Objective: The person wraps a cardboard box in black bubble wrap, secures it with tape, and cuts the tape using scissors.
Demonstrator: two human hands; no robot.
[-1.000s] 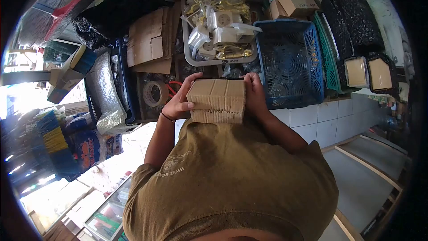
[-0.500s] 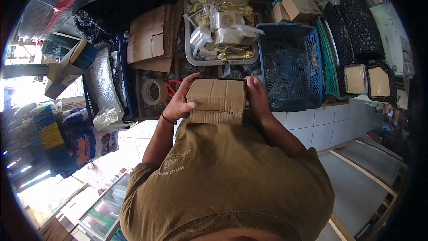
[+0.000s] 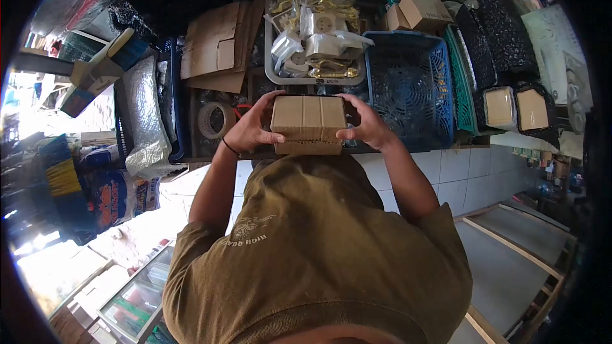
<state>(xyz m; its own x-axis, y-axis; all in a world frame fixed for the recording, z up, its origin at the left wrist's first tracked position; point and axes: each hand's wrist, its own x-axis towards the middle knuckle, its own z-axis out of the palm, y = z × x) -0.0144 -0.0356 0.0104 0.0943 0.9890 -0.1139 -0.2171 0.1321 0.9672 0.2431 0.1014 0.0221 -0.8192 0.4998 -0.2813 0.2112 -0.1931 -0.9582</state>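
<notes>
A small brown cardboard box (image 3: 308,113) is held in front of my chest, over the near edge of the bench. My left hand (image 3: 252,129) grips its left side, thumb on the near face and fingers round the far side. On the right side, my right hand (image 3: 368,126) holds it the same way, thumb pressed to the near face. Just beyond the box stands a grey tray (image 3: 278,78) with bagged socket plates and gold-coloured metal fittings. The box's far face and underside are hidden.
A blue plastic basket (image 3: 445,99) stands right of the tray. Left lie flattened cardboard (image 3: 207,51), a tape roll (image 3: 215,120) and bubble wrap (image 3: 143,102). Farther right are a green basket (image 3: 462,89), black bubble-wrapped packages (image 3: 507,38) and a carton (image 3: 426,11).
The box has moved slightly away from my chest, toward the tray. My right thumb has come round onto its near face, and both hands now grip it evenly.
</notes>
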